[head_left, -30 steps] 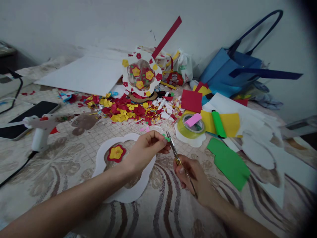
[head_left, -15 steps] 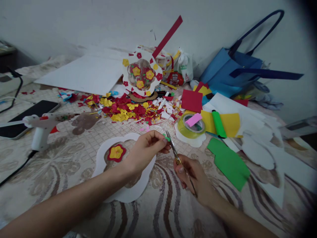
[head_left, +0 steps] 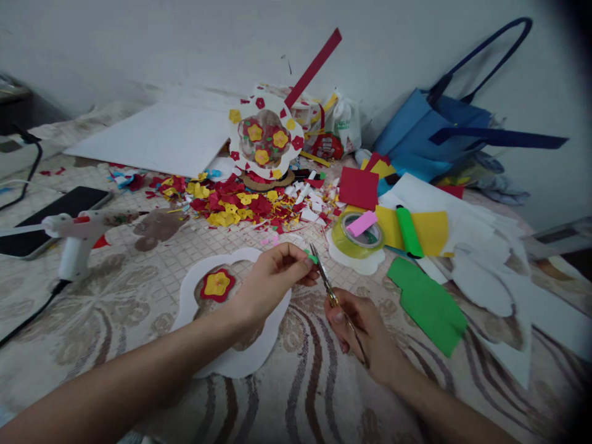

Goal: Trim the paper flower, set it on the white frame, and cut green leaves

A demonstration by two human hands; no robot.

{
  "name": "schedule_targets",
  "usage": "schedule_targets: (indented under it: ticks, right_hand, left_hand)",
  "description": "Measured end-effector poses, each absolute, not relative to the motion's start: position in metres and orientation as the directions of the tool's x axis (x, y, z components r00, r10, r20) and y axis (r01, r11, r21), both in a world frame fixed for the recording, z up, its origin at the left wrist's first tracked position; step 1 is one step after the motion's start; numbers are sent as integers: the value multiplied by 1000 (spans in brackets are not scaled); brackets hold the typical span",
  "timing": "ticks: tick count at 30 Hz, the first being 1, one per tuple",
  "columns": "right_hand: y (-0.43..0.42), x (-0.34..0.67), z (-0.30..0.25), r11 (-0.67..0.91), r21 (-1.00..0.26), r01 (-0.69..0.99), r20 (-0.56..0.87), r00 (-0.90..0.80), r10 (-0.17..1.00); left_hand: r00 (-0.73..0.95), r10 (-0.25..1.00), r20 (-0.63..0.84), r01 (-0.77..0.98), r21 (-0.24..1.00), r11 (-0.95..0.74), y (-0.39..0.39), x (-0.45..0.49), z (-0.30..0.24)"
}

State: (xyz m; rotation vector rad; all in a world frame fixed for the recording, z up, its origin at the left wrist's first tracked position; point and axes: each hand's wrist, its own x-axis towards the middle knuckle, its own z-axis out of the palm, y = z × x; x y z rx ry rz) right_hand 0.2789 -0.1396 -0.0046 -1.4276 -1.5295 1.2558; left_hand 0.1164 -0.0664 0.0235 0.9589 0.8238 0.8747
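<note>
Between thumb and fingers my left hand [head_left: 284, 268] pinches a small green paper piece [head_left: 312, 256]. My right hand [head_left: 358, 327] is wrapped round a pair of scissors [head_left: 329, 290], whose blades point up and away and meet the green piece. Below my left forearm lies a white scalloped frame [head_left: 272, 336] with a clear middle, partly hidden by the arm. On it sits a red and yellow flower [head_left: 217, 284]. To the right of the scissors is a larger green sheet [head_left: 430, 308] with a notched edge.
A glue gun [head_left: 76, 240] and a phone [head_left: 55, 216] lie at left. Flower scraps [head_left: 231, 206] are heaped behind, before a decorated flower lantern [head_left: 235, 145]. Right are a tape roll [head_left: 358, 231], a green marker [head_left: 407, 231], white paper [head_left: 485, 283] and a blue bag [head_left: 411, 129].
</note>
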Motion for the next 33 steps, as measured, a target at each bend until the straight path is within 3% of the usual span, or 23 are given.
schedule_targets:
  ticks: [15,33]
  right_hand:
    - [-142,283,-1,-172,-957,233,-221,-205,954]
    - [-144,288,-8,-147,-967,209,-196,-238,951]
  left_hand:
    - [594,782,-192,-221,895,387,-50,106,25]
    - [601,768,-219,-139,918,371,-47,105,28]
